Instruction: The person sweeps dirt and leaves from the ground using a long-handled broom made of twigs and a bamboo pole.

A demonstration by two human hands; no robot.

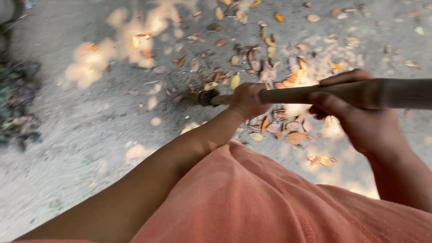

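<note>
Both hands, left hand [245,100] and right hand [355,112], are gripping the broom handle [315,93]; dry leaves [270,72] are lying partly gathered, many scattered on the ground [90,135].

No pkgs, labels, signs or screens in view.

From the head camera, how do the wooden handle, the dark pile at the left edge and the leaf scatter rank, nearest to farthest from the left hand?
1. Wooden handle: gripped in the left hand.
2. Leaf scatter: on the ground just beyond it.
3. Dark pile: far off at the left edge.
</note>
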